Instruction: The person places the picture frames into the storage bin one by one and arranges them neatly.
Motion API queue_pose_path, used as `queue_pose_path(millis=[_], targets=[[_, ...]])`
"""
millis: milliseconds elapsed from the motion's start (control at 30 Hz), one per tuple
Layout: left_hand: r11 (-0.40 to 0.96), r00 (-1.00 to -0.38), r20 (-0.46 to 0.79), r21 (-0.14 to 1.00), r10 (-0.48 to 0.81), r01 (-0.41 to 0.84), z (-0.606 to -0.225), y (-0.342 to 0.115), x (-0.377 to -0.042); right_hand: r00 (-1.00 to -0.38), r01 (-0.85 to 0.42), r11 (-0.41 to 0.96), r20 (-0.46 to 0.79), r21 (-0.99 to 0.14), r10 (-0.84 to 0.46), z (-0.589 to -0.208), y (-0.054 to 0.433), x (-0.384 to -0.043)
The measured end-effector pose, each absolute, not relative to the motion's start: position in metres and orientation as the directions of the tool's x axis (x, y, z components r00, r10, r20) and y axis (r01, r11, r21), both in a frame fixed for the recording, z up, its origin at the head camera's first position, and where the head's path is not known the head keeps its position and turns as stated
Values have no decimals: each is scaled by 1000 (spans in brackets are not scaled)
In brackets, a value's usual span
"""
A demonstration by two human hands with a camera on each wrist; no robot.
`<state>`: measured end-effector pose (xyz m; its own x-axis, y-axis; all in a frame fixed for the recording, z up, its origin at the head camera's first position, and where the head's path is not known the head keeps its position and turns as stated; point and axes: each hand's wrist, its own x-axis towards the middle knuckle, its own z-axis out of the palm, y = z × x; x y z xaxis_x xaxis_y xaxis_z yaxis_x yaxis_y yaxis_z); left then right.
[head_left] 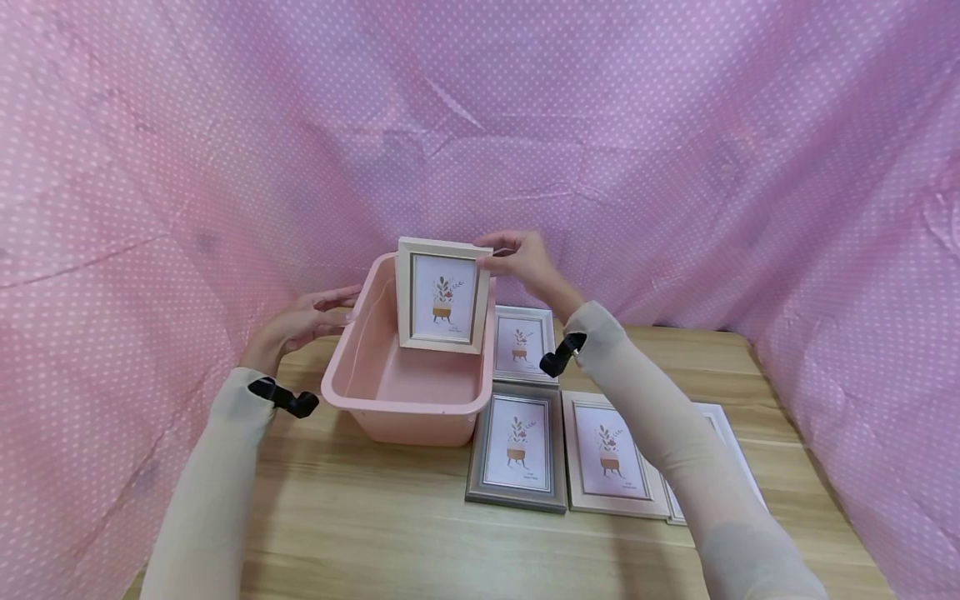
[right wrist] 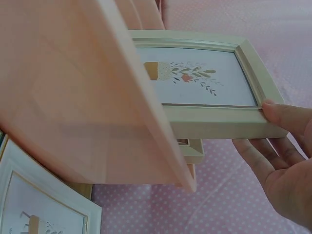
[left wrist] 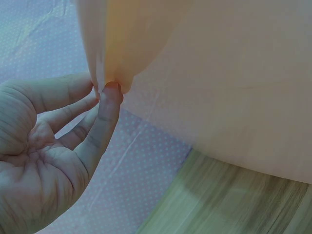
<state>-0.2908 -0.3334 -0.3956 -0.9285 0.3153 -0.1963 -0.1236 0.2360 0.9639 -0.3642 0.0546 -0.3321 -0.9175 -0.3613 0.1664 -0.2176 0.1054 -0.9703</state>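
My right hand (head_left: 527, 260) pinches the upper right corner of a cream picture frame (head_left: 444, 340), thumb on the front and fingers behind. The frame stands upright, its lower part inside the pink plastic basin (head_left: 408, 407). Its print shows a plant in a mustard pot on legs. In the right wrist view, the corner of another cream frame (right wrist: 194, 152) peeks out below the held one, partly hidden by the basin's rim. My left hand (left wrist: 53, 141) grips the basin's left rim between thumb and fingertips.
Right of the basin on the wooden table (head_left: 360, 508) lie a white frame (head_left: 519, 343), a grey-brown frame (head_left: 517, 446), a cream frame (head_left: 611, 454) and a white frame (head_left: 731, 442) partly under my right forearm. A pink dotted curtain (head_left: 600, 125) encloses the table.
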Motion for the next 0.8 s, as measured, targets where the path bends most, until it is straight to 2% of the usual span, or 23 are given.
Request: queue_pose_path(millis=[200,800], targets=[[233,-926,-194,965,324,-121,-396,-334,-292,-896,-257,121,189,-959,-402,-342,51,-366],[226,-922,-207,964,327,-137,-390,-332,-290,-886,-277,165,185,-947,-425,-363,46,-367]])
